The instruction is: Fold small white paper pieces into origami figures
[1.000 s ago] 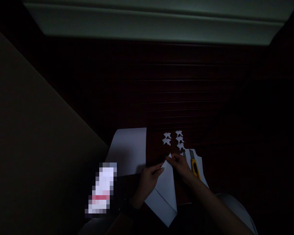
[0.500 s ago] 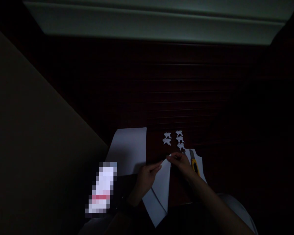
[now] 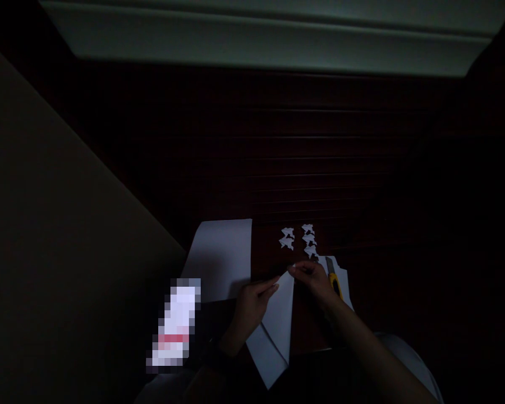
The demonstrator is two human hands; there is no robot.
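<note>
A white sheet of paper (image 3: 278,317), folded over diagonally, hangs partly past the near edge of the dark table. My left hand (image 3: 252,303) grips its left edge, fingers closed along the fold. At the sheet's upper tip, my right hand (image 3: 309,275) pinches the corner between thumb and fingers. Just beyond my hands lie several small folded paper figures (image 3: 287,242) in two columns. A yellow utility knife (image 3: 334,283) rests on paper pieces (image 3: 344,280) beside my right wrist.
A stack of white paper (image 3: 223,252) lies at the table's left. Nearer to me is a lit, blurred-out screen (image 3: 177,320). Dark slatted wood (image 3: 320,140) rises behind the table, and a pale wall (image 3: 46,224) stands on the left. The lighting is dim.
Both hands hold the folded sheet as before. The right hand and the paper's tip have shifted very slightly to the right.
</note>
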